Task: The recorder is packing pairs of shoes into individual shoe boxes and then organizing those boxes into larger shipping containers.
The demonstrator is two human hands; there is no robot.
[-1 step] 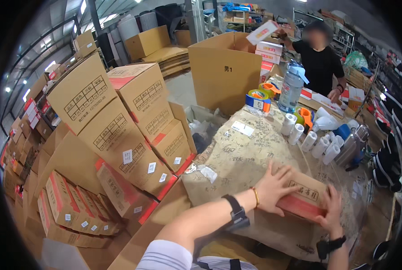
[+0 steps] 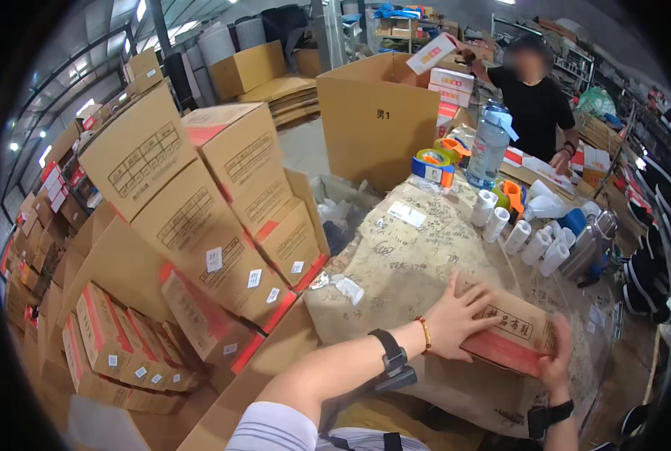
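A brown cardboard shoebox (image 2: 517, 322) with a red strip along its near side is between my two hands at the near edge of the table. My left hand (image 2: 459, 322) grips its left end, fingers spread across the top and the thumb low on the red side. At the right end, my right hand (image 2: 555, 357) is wrapped round the corner, slightly blurred, with some fingertips hidden behind the box. Under it lies the worn, scribbled-on table cover (image 2: 418, 259).
Stacked brown cartons (image 2: 192, 218) stand left. A large open carton (image 2: 377, 128) is beyond the table. White rolls (image 2: 517, 237), tape dispensers (image 2: 433, 167) and a water bottle (image 2: 487, 146) line the far right. Across the table, a co-worker (image 2: 532, 98) holds up a white box (image 2: 431, 54).
My right hand's fingers have closed further round the shoebox's right end. The box has shifted very slightly. My left hand stays almost in place.
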